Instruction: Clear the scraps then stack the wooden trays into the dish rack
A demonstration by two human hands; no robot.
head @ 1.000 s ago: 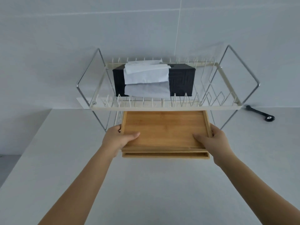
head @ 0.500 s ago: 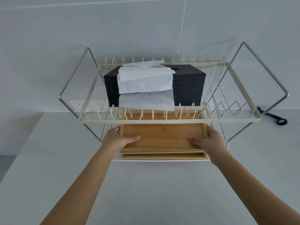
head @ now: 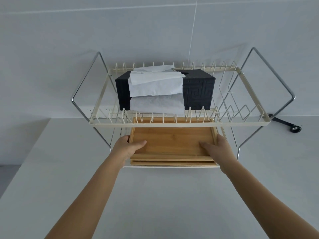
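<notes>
Two wooden trays lie stacked on the lower shelf of the white wire dish rack point(head: 172, 125). The upper tray point(head: 172, 141) rests on the lower tray point(head: 172, 163), whose front edge shows just beneath it. My left hand point(head: 126, 147) grips the upper tray's left front corner, thumb on its floor. My right hand point(head: 218, 149) holds its right front corner the same way. The back of both trays is under the rack's upper tier.
A black tissue box point(head: 196, 88) with white tissues point(head: 155, 90) draped over it stands on the rack's upper tier. A black tool point(head: 286, 124) lies on the counter at the right, by the wall. The white counter point(head: 155, 195) stretches toward me.
Both hands have pushed the stacked trays farther in under the upper tier, and my view has moved closer to the rack. The grip on the tray is unchanged.
</notes>
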